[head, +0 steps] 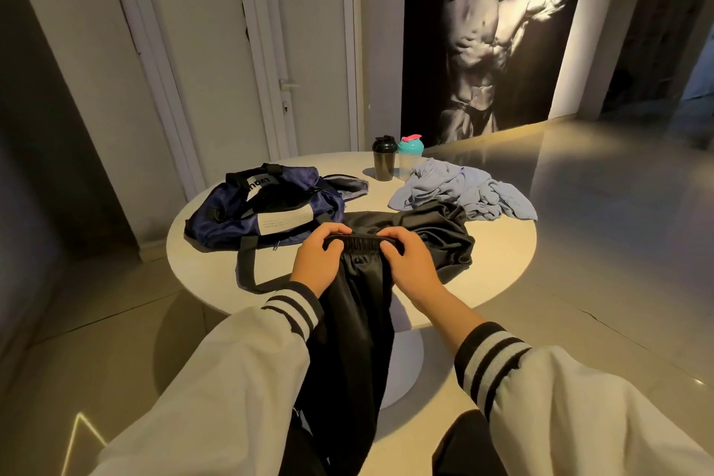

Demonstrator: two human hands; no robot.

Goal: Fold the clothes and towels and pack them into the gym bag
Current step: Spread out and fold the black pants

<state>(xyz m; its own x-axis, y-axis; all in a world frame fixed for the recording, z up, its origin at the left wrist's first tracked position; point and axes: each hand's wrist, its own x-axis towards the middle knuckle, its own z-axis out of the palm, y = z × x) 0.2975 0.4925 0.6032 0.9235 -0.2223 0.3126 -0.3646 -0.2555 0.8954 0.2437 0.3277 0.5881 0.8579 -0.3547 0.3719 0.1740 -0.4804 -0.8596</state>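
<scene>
Now both hands grip the shorts' waistband.
Left hand [317,258] and right hand [410,263] curl fingers round black shorts [355,321]; bag [262,205] lies just beyond the fingertips.

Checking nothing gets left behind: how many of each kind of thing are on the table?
Gym bag: 1
Shaker bottles: 2, black shaker and teal-lidded shaker
Fabric items: 2, light blue cloth and black garment, which may be more than one piece
Total: 5
</scene>
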